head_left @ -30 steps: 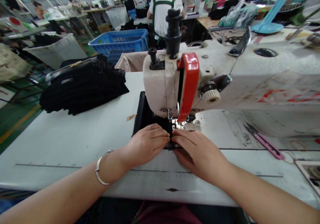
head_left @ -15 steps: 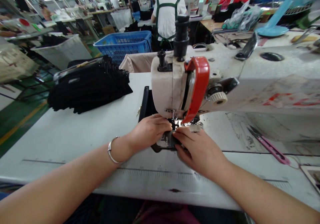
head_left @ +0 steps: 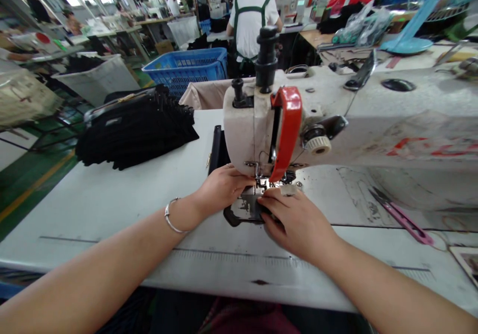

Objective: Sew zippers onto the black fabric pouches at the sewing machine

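A cream sewing machine (head_left: 254, 130) with a red guard (head_left: 286, 125) stands on the white table (head_left: 112, 199). A narrow black fabric piece (head_left: 216, 147) runs from behind the machine head to under the needle. My left hand (head_left: 222, 187), bracelet on the wrist, lies on the fabric left of the needle with its fingers pressed down and together. My right hand (head_left: 295, 219) pinches the near end of the fabric just in front of the presser foot. The worn metal needle plate (head_left: 244, 207) shows between both hands.
A stack of black fabric pieces (head_left: 136, 130) lies on the table at the left. Pink thread snips (head_left: 399, 217) lie at the right. Behind are a blue basket (head_left: 184, 67), a cloth bin (head_left: 209, 92) and a person in a white shirt with green straps (head_left: 254, 20).
The black fabric has fed away under the needle, uncovering the metal plate. Both hands have followed it closer to the presser foot.
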A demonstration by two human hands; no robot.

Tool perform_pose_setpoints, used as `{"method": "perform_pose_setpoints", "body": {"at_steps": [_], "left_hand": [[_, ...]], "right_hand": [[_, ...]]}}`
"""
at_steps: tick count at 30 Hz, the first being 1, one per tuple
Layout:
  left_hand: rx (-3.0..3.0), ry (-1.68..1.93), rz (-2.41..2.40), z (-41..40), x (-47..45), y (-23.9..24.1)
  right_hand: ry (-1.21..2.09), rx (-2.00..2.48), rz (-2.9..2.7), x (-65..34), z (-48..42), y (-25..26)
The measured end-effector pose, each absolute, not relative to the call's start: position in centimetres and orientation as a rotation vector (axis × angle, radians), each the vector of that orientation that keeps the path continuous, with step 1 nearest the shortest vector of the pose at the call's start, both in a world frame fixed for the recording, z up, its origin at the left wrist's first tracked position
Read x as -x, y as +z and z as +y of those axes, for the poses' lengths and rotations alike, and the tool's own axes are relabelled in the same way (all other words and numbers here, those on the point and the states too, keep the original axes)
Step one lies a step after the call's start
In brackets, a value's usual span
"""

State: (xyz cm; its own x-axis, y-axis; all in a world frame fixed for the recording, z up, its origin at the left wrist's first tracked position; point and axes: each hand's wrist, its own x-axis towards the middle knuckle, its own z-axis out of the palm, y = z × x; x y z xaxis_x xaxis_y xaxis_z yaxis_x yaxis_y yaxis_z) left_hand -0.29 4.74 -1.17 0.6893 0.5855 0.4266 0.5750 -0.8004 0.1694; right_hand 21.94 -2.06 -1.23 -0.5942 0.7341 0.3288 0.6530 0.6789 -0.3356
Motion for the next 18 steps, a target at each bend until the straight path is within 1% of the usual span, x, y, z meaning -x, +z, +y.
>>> {"method": "perform_pose_setpoints", "body": {"at_steps": [3, 5, 9, 14, 18], "left_hand": [[-2.803, 0.703, 1.105, 3.8, -0.5, 0.2], [-2.738, 0.595, 1.168, 2.7, -1.0, 1.4], [-2.693, 0.381, 1.063, 0.3, -1.1, 2.7], [-2.689, 0.453, 1.07, -1.5, -0.5, 1.6], [-2.765, 0.454, 1.049, -1.3, -0.7, 1.1]], "right_hand": [[0.245, 1.054, -2.418, -22.1, -2.1, -1.2], [0.237, 1.037, -2.388, -22.2, -2.2, -1.2], [0.218, 0.97, -2.392, -22.3, -2.2, -1.1], [0.189, 0.912, -2.437, -22.5, -2.2, -1.2], [0.181, 0.925, -2.446, -22.5, -2.4, -1.2]]}}
